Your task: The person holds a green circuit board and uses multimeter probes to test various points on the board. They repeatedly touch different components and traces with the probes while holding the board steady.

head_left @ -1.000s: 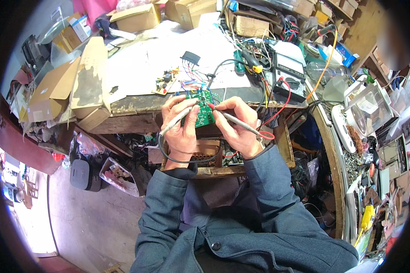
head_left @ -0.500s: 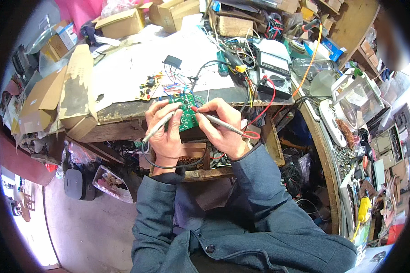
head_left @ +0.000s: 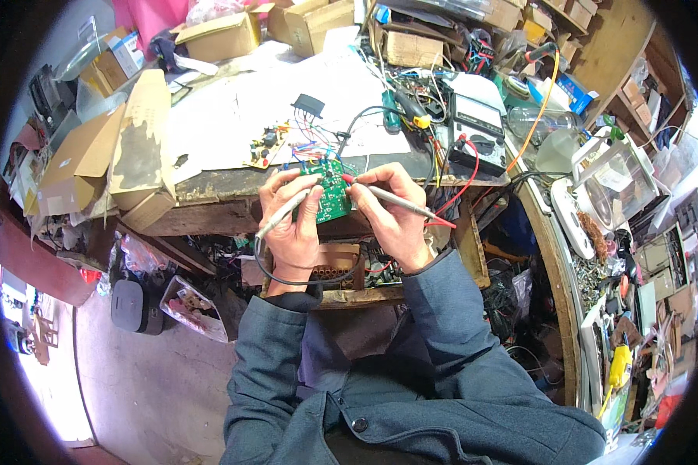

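Note:
A green circuit board [head_left: 333, 191] is held up at the bench's front edge, between my two hands. My left hand [head_left: 293, 221] grips a grey test probe [head_left: 285, 211] with a black lead, and its fingers also lie against the board's left side. Pinched in my right hand [head_left: 393, 213] is a second grey probe [head_left: 399, 202] with a red tip and red lead; the tip is at the board's upper right part. Coloured wires run from the board to a small black box [head_left: 309, 105]. An analog multimeter [head_left: 477, 128] stands to the right on the bench.
Left of the wires lies a small yellow circuit board [head_left: 267, 146]. A green-handled screwdriver [head_left: 392, 112] and tangled cables are near the meter. Cardboard boxes [head_left: 142, 147] flank the bench's left. Below my hands an open drawer [head_left: 349, 297] juts out. Clutter covers the right-hand shelf.
The whole view has shifted slightly, so bench and hands appear a little further right. Both hands keep their probes at the board, with only small finger movement.

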Motion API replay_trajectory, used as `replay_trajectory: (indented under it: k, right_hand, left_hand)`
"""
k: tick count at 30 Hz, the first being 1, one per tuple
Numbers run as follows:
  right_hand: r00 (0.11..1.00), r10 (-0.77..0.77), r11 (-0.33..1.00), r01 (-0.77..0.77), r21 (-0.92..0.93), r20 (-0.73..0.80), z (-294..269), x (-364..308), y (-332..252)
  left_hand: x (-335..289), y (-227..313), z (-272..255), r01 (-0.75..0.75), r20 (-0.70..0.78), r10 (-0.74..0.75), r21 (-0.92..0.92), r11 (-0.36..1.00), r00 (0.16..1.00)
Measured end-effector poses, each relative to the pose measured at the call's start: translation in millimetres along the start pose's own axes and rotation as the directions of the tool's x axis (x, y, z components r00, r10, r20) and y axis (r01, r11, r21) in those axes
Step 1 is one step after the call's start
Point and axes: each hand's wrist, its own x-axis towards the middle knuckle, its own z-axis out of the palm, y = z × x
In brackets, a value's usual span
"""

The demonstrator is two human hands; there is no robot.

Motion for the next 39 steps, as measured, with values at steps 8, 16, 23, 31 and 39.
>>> replay_trajectory:
  k: [8,16,23,31,39]
  right_hand:
    - [0.999,0.032,0.998,-0.032,0.046,0.011,1,2,0]
    - [1.0,0.0,1.0,0.0,-0.002,0.02,-2,3,2]
    - [0.999,-0.028,0.999,0.029,-0.02,0.023,-1,4,0]
    - [0.998,-0.054,0.996,0.055,-0.064,0.022,-2,2,-1]
    - [0.968,-0.217,0.946,0.239,-0.217,0.124,-1,2,-14]
  left_hand:
    - [0,-1,-1,0.008,0.009,-0.008,-0.006,1.0,1.0]
    - [-2,-4,0,-0.004,0.016,0.004,0.007,1.0,1.0]
    - [-2,-6,0,-0.038,0.009,0.037,0.021,0.999,0.999]
    - [0,1,3,0.04,-0.022,-0.041,-0.032,0.999,0.999]
    - [2,2,5,0.076,-0.066,-0.087,-0.152,0.985,0.994]
